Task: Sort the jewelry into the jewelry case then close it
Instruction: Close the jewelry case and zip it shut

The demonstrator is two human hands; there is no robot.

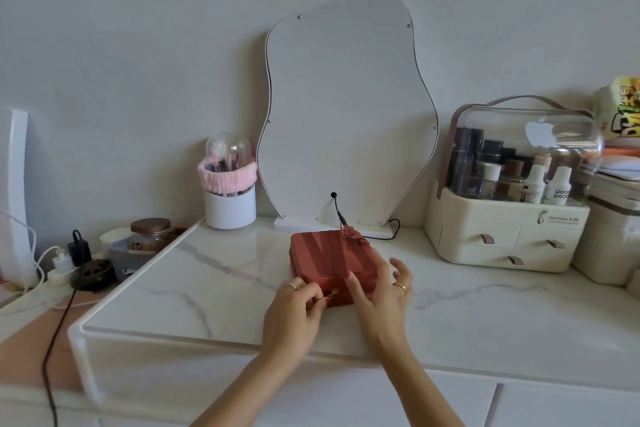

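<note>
A closed red jewelry case (327, 258) with a ribbon bow on its lid sits on the white marble tabletop (207, 288), in front of the mirror. My left hand (298, 308) is at the case's front left corner, its fingers pinched on the small gold zipper pull (332, 293). My right hand (384, 291) rests with spread fingers on the case's front right edge and lid. Both hands wear rings. No loose jewelry shows on the table.
A wavy white mirror (346, 114) stands behind the case, its black cable (391, 232) trailing right. A brush holder (229, 198) stands at the left, a cream cosmetics organizer (509, 229) at the right. Jars, plugs and cords lie beyond the table's left edge.
</note>
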